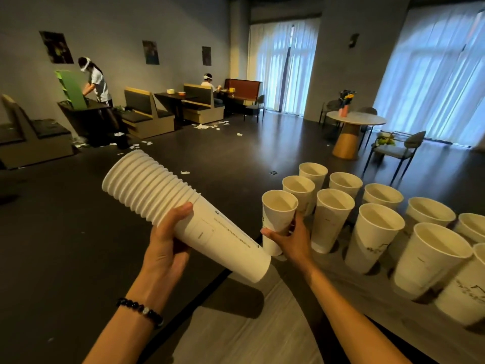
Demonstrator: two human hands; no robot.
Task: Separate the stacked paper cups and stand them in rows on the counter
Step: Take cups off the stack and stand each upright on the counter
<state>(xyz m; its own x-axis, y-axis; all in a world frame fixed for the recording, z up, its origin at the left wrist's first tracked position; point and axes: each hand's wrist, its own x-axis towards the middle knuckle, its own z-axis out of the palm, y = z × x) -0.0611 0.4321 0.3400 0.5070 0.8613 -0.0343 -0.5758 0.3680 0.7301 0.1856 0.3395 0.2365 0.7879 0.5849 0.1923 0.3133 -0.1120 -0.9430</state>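
Gripping the tilted stack of cups (183, 219) from below, the left hand (168, 248) wears a bead bracelet (140, 310). Just right, the right hand (291, 240) curls round a single cup (278, 219) at the counter (262, 324) edge. Standing cups (372, 232) crowd in rows to its right, a round table (355, 119) beyond.

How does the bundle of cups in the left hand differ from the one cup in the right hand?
The stack of cups is many cups nested together, lying tilted with rims pointing up and away to the left; the single cup is one cup, upright with its mouth up. The left hand holds the stack off the counter; the right hand holds the single cup at the near end of the rows. Both are white paper.
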